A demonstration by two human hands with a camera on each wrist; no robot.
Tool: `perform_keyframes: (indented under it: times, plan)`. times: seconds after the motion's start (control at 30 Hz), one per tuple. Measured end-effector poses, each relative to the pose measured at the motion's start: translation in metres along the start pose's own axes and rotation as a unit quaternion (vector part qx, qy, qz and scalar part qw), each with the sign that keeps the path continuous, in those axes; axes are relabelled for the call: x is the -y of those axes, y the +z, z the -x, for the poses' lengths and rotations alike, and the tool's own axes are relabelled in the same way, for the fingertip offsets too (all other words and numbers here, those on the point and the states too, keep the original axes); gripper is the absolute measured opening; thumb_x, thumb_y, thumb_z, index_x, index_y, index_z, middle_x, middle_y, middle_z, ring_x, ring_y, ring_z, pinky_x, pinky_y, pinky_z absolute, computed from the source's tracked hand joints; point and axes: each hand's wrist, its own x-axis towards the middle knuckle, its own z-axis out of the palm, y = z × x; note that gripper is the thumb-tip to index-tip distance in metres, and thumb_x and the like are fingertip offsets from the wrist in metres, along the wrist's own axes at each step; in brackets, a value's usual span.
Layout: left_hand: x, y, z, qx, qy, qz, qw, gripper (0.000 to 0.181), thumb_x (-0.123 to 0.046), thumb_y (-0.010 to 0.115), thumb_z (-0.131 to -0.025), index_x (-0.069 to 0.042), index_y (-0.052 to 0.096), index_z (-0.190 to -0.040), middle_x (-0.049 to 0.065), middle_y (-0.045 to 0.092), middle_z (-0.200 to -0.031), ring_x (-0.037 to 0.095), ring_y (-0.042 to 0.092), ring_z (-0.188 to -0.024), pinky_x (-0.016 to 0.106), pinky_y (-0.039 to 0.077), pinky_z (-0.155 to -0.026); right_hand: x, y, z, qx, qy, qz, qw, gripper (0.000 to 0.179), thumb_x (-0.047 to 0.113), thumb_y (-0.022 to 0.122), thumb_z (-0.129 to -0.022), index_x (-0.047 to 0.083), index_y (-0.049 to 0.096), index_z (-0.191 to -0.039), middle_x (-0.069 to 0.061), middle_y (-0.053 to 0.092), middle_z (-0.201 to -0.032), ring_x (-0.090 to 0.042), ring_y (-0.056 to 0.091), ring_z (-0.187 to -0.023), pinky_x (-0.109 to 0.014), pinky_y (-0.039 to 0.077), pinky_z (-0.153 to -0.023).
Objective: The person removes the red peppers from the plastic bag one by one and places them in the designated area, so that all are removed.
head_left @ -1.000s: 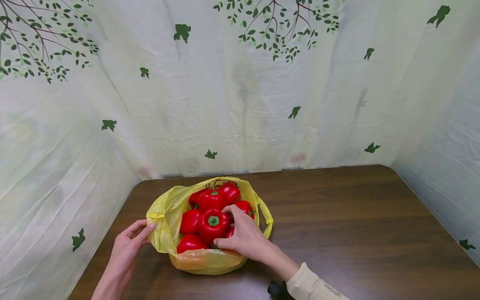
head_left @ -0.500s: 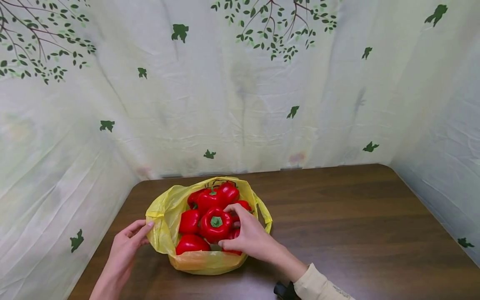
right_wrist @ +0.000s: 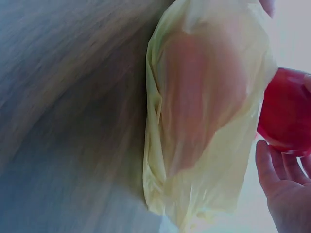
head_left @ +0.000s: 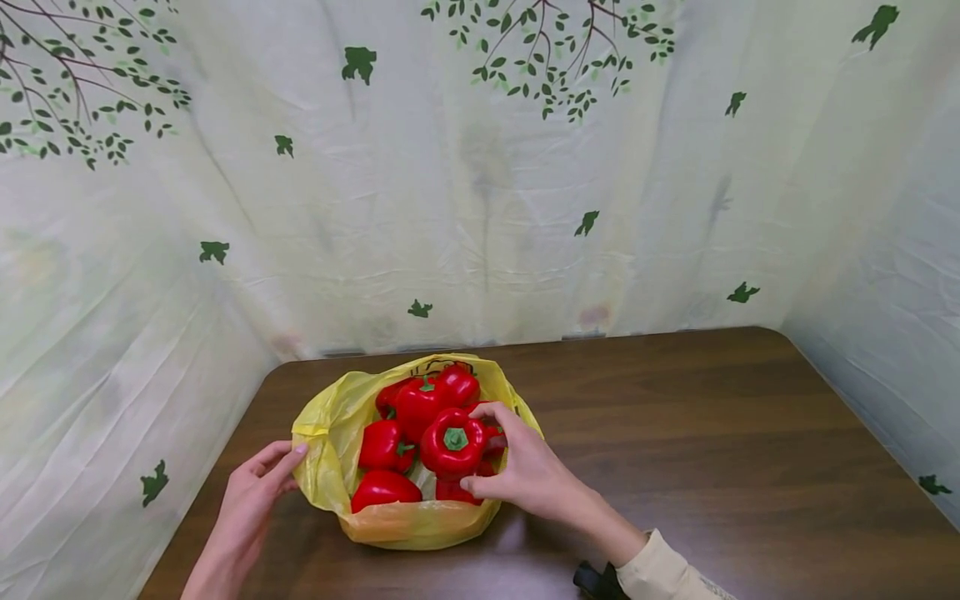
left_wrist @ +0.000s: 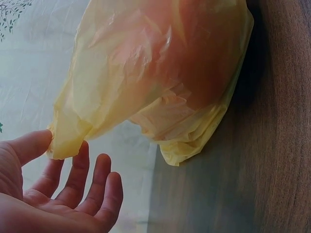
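Note:
A yellow plastic bag [head_left: 321, 467] stands on the table with its mouth wide, filled with several red bell peppers [head_left: 384, 487]. My left hand [head_left: 251, 496] pinches the bag's rim between thumb and forefinger; in the left wrist view its other fingers [left_wrist: 108, 199] are spread loosely below the pinched corner. At the bag's right side my right hand [head_left: 528, 475] grips one bell pepper [head_left: 437, 448] with its green stem facing up and toward the camera. This pepper is raised above the others, and in the right wrist view the gripped pepper [right_wrist: 286, 109] shows beside the bag's rim.
The brown wooden table [head_left: 720, 442] extends to the right of the bag. A white curtain [head_left: 487, 217] with printed branches and birds hangs behind and along the sides. A black object [head_left: 596, 579] sits at the right sleeve's cuff [head_left: 660, 571].
My right hand has drawn the gripped bell pepper up and to the right from among the others, exposing a gap in the pile. The left hand stays on the bag's rim.

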Motion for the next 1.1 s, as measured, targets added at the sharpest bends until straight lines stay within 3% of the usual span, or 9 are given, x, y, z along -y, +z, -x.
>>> perform_keyframes:
  times: [0.3,0.6,1.1]
  plan:
    - [0.001,0.000,0.000,-0.003,0.006,0.010,0.9999,0.020,-0.033,0.071,-0.092,-0.014,0.072,-0.097,-0.008,0.066,-0.089,0.008,0.061,-0.080,0.026,0.052,-0.072,-0.001,-0.022,0.014,-0.035,-0.013,0.040,0.9985,0.064,0.015,0.086,-0.073,0.024,0.049,-0.125,0.008,0.055,-0.120,-0.012,0.056,-0.109,-0.038,0.052,-0.092]
    - [0.001,0.001,0.002,-0.008,0.009,0.027,0.9996,0.017,-0.031,0.072,-0.092,-0.014,0.072,-0.096,-0.007,0.066,-0.089,0.009,0.061,-0.078,0.025,0.053,-0.071,0.002,-0.042,0.034,-0.060,0.008,0.041,0.9973,0.071,0.011,0.088,-0.070,0.023,0.048,-0.127,0.007,0.055,-0.123,-0.012,0.058,-0.109,-0.033,0.052,-0.092]
    - [0.001,-0.001,0.004,0.000,0.016,0.026,0.9995,0.020,-0.030,0.070,-0.094,-0.012,0.072,-0.099,-0.008,0.067,-0.090,0.008,0.061,-0.080,0.025,0.052,-0.071,-0.001,-0.076,0.058,-0.114,0.022,0.089,0.9892,0.072,0.014,0.090,-0.069,0.023,0.048,-0.127,0.006,0.055,-0.123,-0.015,0.055,-0.111,-0.032,0.053,-0.088]
